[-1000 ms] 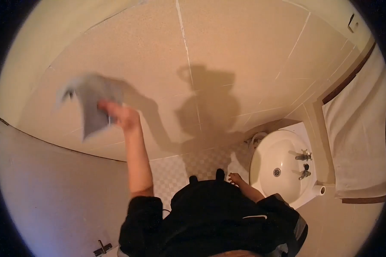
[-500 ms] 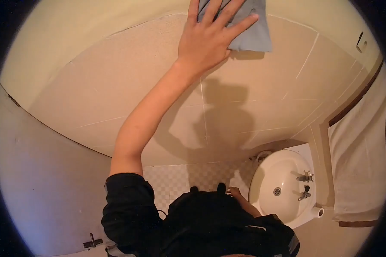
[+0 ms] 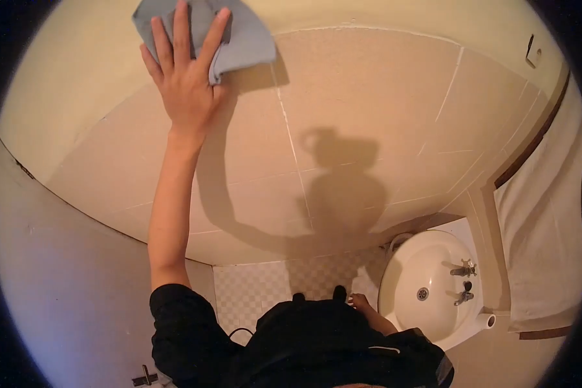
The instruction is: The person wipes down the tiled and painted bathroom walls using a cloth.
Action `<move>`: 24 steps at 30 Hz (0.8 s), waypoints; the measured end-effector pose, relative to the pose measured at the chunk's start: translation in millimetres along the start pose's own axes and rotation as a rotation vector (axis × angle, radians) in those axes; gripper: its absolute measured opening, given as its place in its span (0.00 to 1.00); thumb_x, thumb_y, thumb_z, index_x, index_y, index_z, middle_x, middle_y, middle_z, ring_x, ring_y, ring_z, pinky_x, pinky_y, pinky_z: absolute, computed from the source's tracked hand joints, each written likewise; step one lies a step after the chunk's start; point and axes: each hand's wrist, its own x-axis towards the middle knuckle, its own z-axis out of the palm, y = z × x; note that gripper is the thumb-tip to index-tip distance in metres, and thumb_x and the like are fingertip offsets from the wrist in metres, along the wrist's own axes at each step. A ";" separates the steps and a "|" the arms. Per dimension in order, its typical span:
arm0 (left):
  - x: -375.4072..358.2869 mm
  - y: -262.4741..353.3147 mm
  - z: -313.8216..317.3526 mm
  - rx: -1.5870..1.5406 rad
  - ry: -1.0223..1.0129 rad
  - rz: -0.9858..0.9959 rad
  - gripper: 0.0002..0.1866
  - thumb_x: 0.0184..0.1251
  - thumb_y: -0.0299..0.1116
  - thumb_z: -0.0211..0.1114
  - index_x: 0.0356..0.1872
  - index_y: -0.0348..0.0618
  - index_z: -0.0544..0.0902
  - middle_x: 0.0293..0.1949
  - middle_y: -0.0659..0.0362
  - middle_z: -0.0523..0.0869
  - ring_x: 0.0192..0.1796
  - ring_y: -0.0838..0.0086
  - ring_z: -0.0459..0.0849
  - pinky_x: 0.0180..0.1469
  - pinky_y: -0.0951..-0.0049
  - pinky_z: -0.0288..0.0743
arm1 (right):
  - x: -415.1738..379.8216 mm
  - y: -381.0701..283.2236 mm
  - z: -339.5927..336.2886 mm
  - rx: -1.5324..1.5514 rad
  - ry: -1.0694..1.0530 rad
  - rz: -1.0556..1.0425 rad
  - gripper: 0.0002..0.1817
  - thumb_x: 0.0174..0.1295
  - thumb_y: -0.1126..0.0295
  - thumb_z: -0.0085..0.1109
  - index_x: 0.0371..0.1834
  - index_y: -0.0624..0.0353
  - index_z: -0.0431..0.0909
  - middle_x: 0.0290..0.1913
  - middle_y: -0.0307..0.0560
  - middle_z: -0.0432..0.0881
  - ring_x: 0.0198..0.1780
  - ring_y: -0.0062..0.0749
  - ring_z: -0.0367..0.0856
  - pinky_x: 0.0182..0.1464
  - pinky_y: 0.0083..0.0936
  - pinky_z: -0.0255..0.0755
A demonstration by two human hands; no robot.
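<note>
High on the wall, my left hand (image 3: 189,94) presses a grey-blue cloth (image 3: 249,42) flat, its fingers spread over it. The cloth lies across the line where the beige tiles (image 3: 362,84) meet the yellowish upper wall (image 3: 394,11). Its right edge hangs loose and a fold bunches near my thumb. Down by my waist, my right hand (image 3: 361,302) is small in view, close to the washbasin (image 3: 404,284). Its fingers look curled, and whatever may be in them is too small to make out.
Two metal taps (image 3: 463,269) stand on the basin's right side. A pale curtain (image 3: 543,239) hangs at the right, below a wall switch (image 3: 533,52). On the left is a grey door (image 3: 64,278) with a bolt (image 3: 145,376). The floor (image 3: 252,284) is checkered.
My left hand has slid the cloth a long way left along the upper wall. My right hand stays low beside the basin. The view has shifted slightly.
</note>
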 end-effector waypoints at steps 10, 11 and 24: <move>110.5 96.8 52.5 -0.079 0.027 0.358 0.32 0.62 0.39 0.66 0.70 0.64 0.73 0.78 0.55 0.59 0.81 0.56 0.52 0.80 0.47 0.39 | 33.9 57.1 -3.4 -0.214 0.121 -0.231 0.14 0.65 0.61 0.56 0.43 0.60 0.83 0.42 0.48 0.87 0.38 0.37 0.86 0.37 0.30 0.81; 111.7 103.1 50.5 -0.090 0.036 0.359 0.32 0.62 0.39 0.66 0.70 0.64 0.73 0.78 0.55 0.59 0.81 0.56 0.52 0.80 0.47 0.39 | 19.5 27.1 10.2 0.025 0.112 -0.012 0.15 0.65 0.60 0.55 0.44 0.60 0.82 0.43 0.49 0.87 0.41 0.38 0.86 0.38 0.30 0.81; 38.4 -29.0 -36.5 0.161 -0.180 0.244 0.36 0.56 0.34 0.58 0.71 0.72 0.73 0.77 0.66 0.63 0.80 0.61 0.57 0.78 0.50 0.45 | 51.8 136.0 15.8 -0.441 0.188 -0.159 0.23 0.63 0.52 0.49 0.44 0.58 0.87 0.44 0.59 0.87 0.49 0.47 0.87 0.50 0.44 0.78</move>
